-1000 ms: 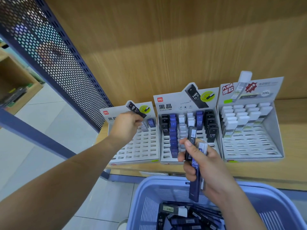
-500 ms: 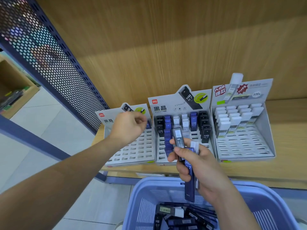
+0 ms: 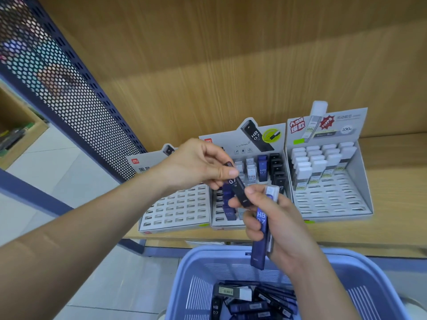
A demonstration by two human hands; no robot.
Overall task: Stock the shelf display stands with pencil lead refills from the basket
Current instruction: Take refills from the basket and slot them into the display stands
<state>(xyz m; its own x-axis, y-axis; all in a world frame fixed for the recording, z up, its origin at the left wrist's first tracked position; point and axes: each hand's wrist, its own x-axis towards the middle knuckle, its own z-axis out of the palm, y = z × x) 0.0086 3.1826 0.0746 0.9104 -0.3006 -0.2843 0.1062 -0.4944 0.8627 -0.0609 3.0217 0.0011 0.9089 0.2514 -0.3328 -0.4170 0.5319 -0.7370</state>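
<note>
One slim black plastic lead refill case (image 3: 239, 191) sits between both hands above the blue plastic basket (image 3: 208, 252). The left hand (image 3: 196, 165) pinches its top. The right hand (image 3: 277, 227) pinches its lower end and grips a dark-blue refill case (image 3: 260, 239), in front of the grey cardboard display stands (image 3: 328, 204).

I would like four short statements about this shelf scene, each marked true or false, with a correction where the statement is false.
1. The left hand pinches a black refill case. True.
2. The basket holds nothing. False: loose refills lie in it.
3. The right hand grips a blue refill case. True.
4. The right display stand holds blue refills. False: it holds white-capped refills.
</note>
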